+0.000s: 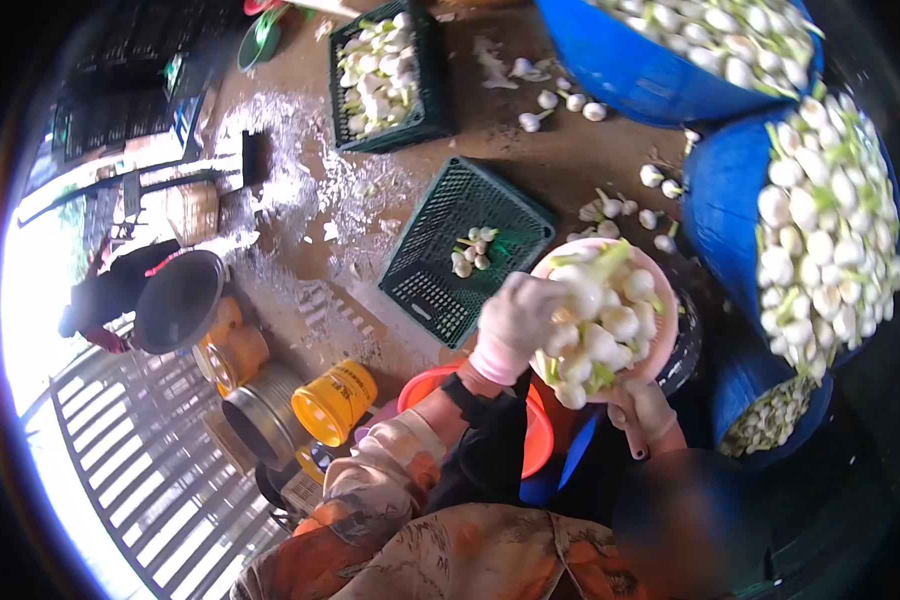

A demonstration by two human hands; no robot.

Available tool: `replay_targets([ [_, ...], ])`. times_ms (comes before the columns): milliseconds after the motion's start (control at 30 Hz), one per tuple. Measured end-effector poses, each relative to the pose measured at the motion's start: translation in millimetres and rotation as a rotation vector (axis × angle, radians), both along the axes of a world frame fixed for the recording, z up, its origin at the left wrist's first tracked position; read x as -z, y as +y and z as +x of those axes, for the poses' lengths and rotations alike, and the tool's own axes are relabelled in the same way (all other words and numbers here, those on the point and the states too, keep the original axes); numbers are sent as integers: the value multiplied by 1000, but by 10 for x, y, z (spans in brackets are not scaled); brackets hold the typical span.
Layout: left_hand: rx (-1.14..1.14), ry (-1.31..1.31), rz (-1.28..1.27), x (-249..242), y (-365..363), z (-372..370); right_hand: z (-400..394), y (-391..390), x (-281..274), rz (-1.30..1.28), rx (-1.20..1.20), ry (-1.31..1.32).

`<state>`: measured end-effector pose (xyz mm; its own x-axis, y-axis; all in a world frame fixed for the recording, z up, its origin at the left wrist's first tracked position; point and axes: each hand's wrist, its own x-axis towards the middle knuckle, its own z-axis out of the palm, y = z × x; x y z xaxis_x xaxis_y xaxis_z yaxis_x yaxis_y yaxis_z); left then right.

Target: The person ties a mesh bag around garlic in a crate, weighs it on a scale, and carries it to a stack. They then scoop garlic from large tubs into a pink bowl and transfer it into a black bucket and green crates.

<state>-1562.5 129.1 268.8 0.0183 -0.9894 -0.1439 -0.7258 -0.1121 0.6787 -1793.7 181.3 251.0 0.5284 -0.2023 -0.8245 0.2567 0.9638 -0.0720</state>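
pink bowl (660, 300): smooth plastic | green crate (440, 240): plastic mesh | hands (515, 320): gloves, maybe cloth

Gloved hands (515, 325) tip pink bowl (660, 300) of bulbs (600, 320).
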Motion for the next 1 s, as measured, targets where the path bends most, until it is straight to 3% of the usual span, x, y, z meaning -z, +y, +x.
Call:
replay_targets([
  [67, -177, 153, 135, 404, 124, 566, 443, -168, 263, 38, -91, 65],
  [133, -201, 128, 269, 767, 298, 1015, 884, -350, 606, -2, -455, 293],
  [200, -189, 91, 431, 1257, 455, 1409, 1302, -506, 916, -239, -717, 428],
  [267, -163, 73, 476, 1770, 640, 1717, 1638, -155, 1879, -1206, -669, 795],
  [300, -220, 129, 616, 1927, 685, 1834, 1895, -399, 1691, -861, -994, 844],
  [333, -276, 185, 759, 2053, 755, 1933, 2090, -472, 1740, -858, -1009, 836],
  [400, -297, 190, 766, 2183, 904, 2062, 2353, -546, 1892, -760, -1108, 1046],
  [467, -566, 444, 857, 2216, 1063, 2141, 2472, -541, 2033, -817, -1153, 1071],
  [533, -587, 499, 886, 2214, 1279, 2230, 2477, -635, 2057, -1015, -1235, 1090],
  [633, -649, 483, 848, 2132, 1594, 2337, 2351, -634, 2026, -1014, -1048, 1096],
  [733, -675, 437, 929, 2138, 2051, 2350, 2148, -522, 1840, -1077, -878, 1107],
  [767, -606, 497, 1064, 2219, 2304, 2366, 2024, -466, 1803, -1020, -796, 1149],
  [800, -531, 556, 1198, 2267, 2492, 2344, 1830, -361, 1937, -1287, -554, 1169],
  [833, -528, 559, 1199, 2150, 2480, 2251, 1686, -345, 1915, -1176, -392, 1135],
  [900, -137, 371, 1271, 1946, 2431, 2093, 1418, -237, 1770, -833, -173, 986],
  [933, -124, 372, 1267, 2001, 2440, 2041, 1298, -275, 1516, -611, -111, 870],
  [967, -103, 278, 1182, 2110, 2459, 1994, 1292, -362, 1176, -540, -184, 916],
  [1000, -82, 187, 1091, 2192, 2435, 1939, 1135, -255, 1138, -520, -105, 938],
])
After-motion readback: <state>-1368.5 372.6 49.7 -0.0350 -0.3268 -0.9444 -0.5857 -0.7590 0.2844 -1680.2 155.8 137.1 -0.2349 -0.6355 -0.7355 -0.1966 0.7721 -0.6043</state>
